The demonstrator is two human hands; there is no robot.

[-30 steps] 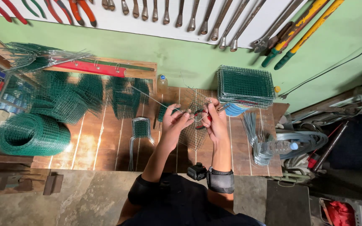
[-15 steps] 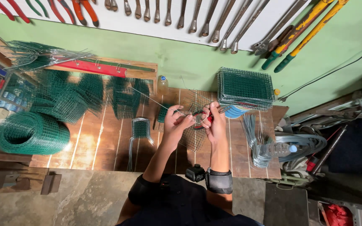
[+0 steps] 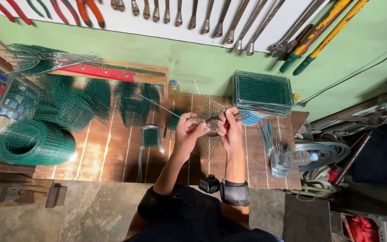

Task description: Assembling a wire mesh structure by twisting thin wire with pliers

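Meeting over mesh [image 3: 209, 143] — both hands [image 3: 189, 132] curled.

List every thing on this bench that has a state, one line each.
Left hand: closed on thin wire.
Right hand: gripping red-handled pliers.
Mesh panel: flat under the hands.
Mesh roll: rolled, on its side.
Mesh stack: piled flat.
Bottle: upright, capped.
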